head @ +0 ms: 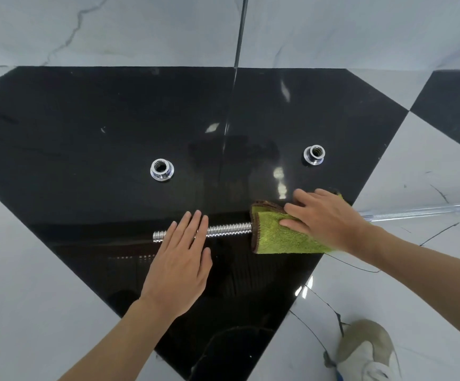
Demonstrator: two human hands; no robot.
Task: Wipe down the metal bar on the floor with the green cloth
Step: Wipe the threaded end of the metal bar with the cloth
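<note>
Head view: the metal bar (228, 229) lies across the black floor (85, 119) tile at mid-frame. The wipe looks underway, with the threaded end left of the green cloth (283, 240) probably still to do. Left hand (179, 265) rests on the threads, fingers (193, 224) straight, steadying. Right hand (325, 215), fingers spread, presses the cloth draped over the bar.

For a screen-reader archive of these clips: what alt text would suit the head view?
A person's right hand presses a green cloth over a threaded metal bar lying on a black floor tile, while the left hand rests flat on the bar's bare end. Two metal collar nuts stand beyond.
</note>
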